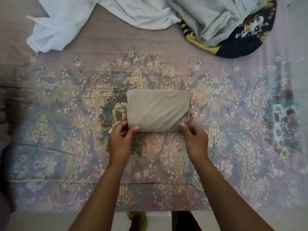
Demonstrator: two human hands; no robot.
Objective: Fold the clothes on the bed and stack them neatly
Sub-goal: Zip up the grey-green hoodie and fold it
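Left hand pinches the near-left corner of the folded beige garment, thumb on top of the fabric, other fingers tucked under/behind the edge. Right hand is at the near-right corner: thumb tip touches the edge, fingers curl below it; looks like a light pinch, but can't tell if the fingers actually close on cloth.

Garment is a compact rectangle, lying flat on the bed sheet, approx. centre of view, over the floral medallion print. A few diagonal creases run across its top; layered edges show at the right side, just above the right thumb.

Nothing lies between the hands & the garment, and the sheet round it is bare pattern on all sides.

Further off, at the far edge of the bed: a crumpled white garment to the left, a pale grey garment heaped to the right, the two touching or overlapping near top centre. The grey one sits partly on a dark printed cloth w/ yellow trim & cartoon faces. All three unfolded, well apart from the beige piece.

Near side, below the bed edge: pale floor and a foot in a green sandal.
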